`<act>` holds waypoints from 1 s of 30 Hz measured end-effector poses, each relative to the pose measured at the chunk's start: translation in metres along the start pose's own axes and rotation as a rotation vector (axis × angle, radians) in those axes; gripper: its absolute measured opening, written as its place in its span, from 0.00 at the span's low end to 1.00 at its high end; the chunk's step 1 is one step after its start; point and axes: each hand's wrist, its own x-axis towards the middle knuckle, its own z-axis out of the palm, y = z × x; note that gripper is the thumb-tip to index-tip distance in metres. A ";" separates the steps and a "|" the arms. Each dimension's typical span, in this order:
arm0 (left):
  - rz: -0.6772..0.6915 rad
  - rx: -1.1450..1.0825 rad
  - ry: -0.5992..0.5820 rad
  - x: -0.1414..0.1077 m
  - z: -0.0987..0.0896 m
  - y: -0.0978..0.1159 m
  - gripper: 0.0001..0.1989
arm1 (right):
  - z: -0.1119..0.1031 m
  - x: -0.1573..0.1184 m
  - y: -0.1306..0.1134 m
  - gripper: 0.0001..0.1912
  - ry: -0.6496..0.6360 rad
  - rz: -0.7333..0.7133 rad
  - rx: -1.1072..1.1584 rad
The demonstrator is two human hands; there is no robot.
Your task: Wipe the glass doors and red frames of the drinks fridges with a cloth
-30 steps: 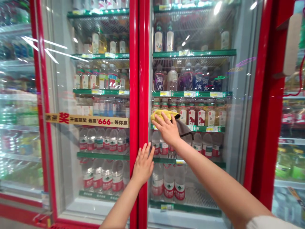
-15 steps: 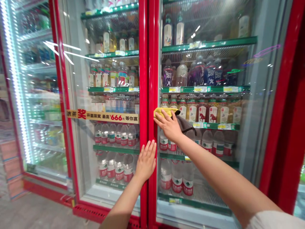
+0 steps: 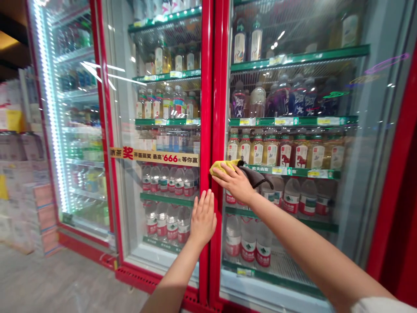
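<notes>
Right hand [image 3: 239, 186] splays across the cloth [image 3: 254, 176]!
Below the cloth, left hand [image 3: 203, 219] lies flat, fingers outstretched, on the red frame [image 3: 206, 108].

The left arm [image 3: 177, 271] reaches up from the near edge, its left hand [image 3: 204, 221] flat with fingers straight and close together. The right arm [image 3: 302, 248] (the longer stretch) slants leftward from near right, its right hand [image 3: 237, 184] palm-down, fingers extended.
</notes>
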 end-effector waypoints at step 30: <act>-0.105 -0.068 0.101 0.041 -0.009 0.009 0.42 | 0.001 0.012 0.010 0.31 0.092 0.221 -0.035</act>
